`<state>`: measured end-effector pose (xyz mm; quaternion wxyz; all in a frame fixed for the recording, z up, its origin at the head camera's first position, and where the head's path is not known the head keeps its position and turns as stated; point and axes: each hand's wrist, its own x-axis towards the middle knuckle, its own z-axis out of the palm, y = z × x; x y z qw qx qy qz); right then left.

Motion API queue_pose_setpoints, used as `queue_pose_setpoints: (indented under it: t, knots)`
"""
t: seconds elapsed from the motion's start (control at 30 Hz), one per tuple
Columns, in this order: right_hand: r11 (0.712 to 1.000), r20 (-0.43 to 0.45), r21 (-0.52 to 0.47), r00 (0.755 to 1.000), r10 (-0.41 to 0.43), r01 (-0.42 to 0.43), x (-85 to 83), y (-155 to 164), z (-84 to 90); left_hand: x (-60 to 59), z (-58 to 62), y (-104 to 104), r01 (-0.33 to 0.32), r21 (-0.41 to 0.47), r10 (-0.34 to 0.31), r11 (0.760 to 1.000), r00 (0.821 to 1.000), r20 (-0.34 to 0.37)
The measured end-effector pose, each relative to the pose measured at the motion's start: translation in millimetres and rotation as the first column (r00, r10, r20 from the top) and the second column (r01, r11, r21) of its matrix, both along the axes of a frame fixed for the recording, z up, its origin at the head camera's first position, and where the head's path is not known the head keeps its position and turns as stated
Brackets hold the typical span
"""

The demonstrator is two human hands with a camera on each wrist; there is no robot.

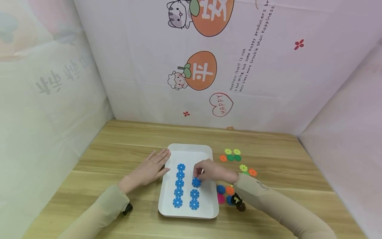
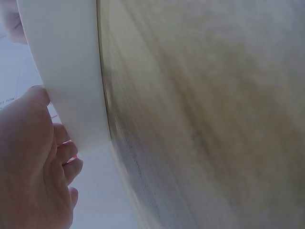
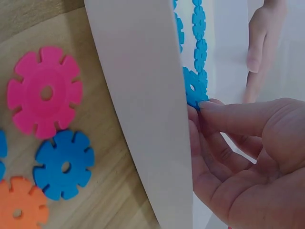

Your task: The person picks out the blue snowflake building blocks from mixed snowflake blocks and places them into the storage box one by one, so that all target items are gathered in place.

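A white tray (image 1: 188, 148) lies on the wooden table with two columns of blue snowflake discs. The left column (image 1: 179, 186) has several discs, the right column (image 1: 194, 198) two, plus a third disc (image 1: 196, 182) at its top. My right hand (image 1: 200, 172) pinches that top blue disc (image 3: 195, 88) with thumb and fingertips over the tray. My left hand (image 1: 153, 165) lies flat on the table with straight fingers against the tray's left rim (image 2: 71, 86). In the left wrist view the left hand (image 2: 38, 162) shows beside the tray wall.
Loose discs lie right of the tray: green, yellow and orange ones (image 1: 234, 155) farther back, blue (image 1: 221, 189), orange (image 1: 230, 190) and pink (image 1: 221, 199) ones near my right wrist. Pink (image 3: 44, 91) and blue (image 3: 63, 164) discs sit by the tray's edge. Printed walls enclose the table.
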<state>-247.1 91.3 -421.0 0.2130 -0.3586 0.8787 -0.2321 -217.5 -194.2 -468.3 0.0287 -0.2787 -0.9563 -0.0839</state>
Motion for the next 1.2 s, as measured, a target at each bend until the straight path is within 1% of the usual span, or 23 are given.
queue_pose_setpoints:
  t: [0.17,0.33,0.9,1.2]
  knots:
    - [1.000,0.007,0.004,1.000,-0.004,0.004,0.7,-3.2,-4.5,-0.1,0.4,0.3,0.002,0.001,-0.002,1.000,1.000,-0.010]
    - [1.000,0.009,0.017,1.000,-0.019,0.019,2.5,-5.1,-7.5,0.1,1.5,0.8,0.000,-0.005,0.000,1.000,1.000,-0.002]
    - [1.000,0.013,0.003,1.000,-0.015,0.015,4.3,-2.5,-6.2,1.4,2.4,1.5,-0.013,0.009,0.013,1.000,1.000,0.020]
    - [1.000,-0.011,0.000,1.000,-0.001,0.001,3.5,-2.0,-5.9,2.8,3.1,1.0,-0.009,0.002,0.009,1.000,1.000,0.014]
